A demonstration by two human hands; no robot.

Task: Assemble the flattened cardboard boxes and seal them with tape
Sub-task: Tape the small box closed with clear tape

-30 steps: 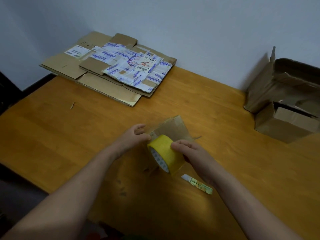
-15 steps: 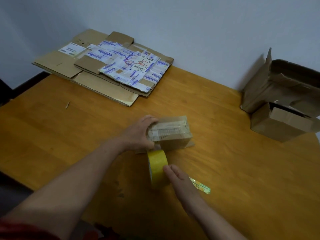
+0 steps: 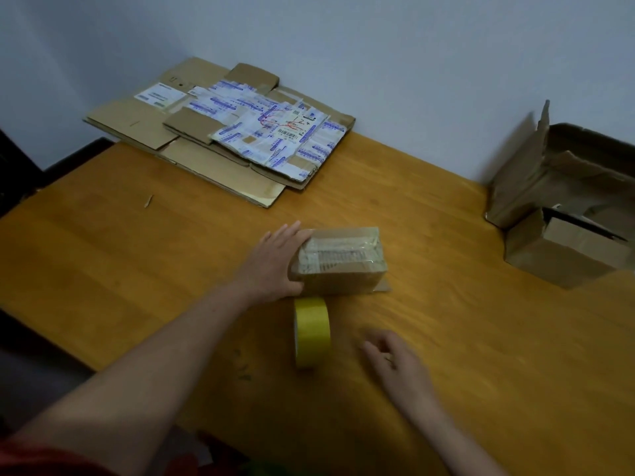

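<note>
Yellow tape roll (image 3: 312, 333), just released by the open right hand (image 3: 395, 362), stood toward the table's (image 3: 137, 269) front edge beside the small box (image 3: 340, 261), which the flat left hand (image 3: 275, 266) steadied. Taping apparently finished.

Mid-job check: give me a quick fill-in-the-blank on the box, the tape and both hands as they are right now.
1. The left hand rests against the ___ end of the small box.
2. The tape roll stands on its edge and is ___ in colour.
3. The right hand is over the table, to the ___ of the tape roll.
4. The flattened cardboard lies at the table's far ___ corner.
Missing words: left; yellow; right; left.
</note>
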